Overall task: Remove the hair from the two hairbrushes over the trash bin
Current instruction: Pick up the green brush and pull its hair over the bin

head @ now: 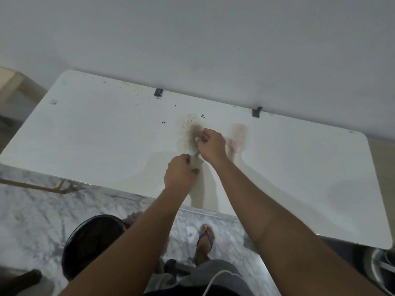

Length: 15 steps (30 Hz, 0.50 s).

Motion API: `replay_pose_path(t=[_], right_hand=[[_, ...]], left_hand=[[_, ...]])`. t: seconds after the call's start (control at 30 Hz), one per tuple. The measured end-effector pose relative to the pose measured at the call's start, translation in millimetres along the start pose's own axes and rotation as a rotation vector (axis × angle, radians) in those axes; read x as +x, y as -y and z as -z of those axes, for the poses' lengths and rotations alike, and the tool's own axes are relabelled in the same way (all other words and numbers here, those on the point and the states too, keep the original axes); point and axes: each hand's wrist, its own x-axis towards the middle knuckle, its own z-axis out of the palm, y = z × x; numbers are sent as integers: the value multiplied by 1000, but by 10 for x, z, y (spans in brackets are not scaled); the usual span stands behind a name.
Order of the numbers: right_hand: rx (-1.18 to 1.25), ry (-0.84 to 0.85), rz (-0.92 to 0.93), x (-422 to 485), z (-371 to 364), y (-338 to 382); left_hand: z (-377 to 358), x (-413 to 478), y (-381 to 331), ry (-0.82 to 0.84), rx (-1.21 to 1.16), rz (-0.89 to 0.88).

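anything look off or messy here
Yes: the hair-filled hairbrush is held above the white table, not over the black trash bin, which stands on the floor by the table's near edge. Dark specks dot the table beyond the brush.

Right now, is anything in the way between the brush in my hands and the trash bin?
Nothing visible does. The left hand and right hand hold the hairbrush over the white table; the black trash bin stands on the floor below the table's near edge, its mouth open.
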Motion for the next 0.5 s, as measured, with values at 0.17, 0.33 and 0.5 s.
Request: replay_pose_path(t=[0.17,0.33,0.5], right_hand=[[3,-8,-2,11,-12,-15],[99,-20,-48,-13,-4,-22],[226,8,-48,-54,21,51]], left_hand=[[-2,95,43,29,-48,23],[30,73,40,23,-164,30],[145,1,75,4,-550,117]])
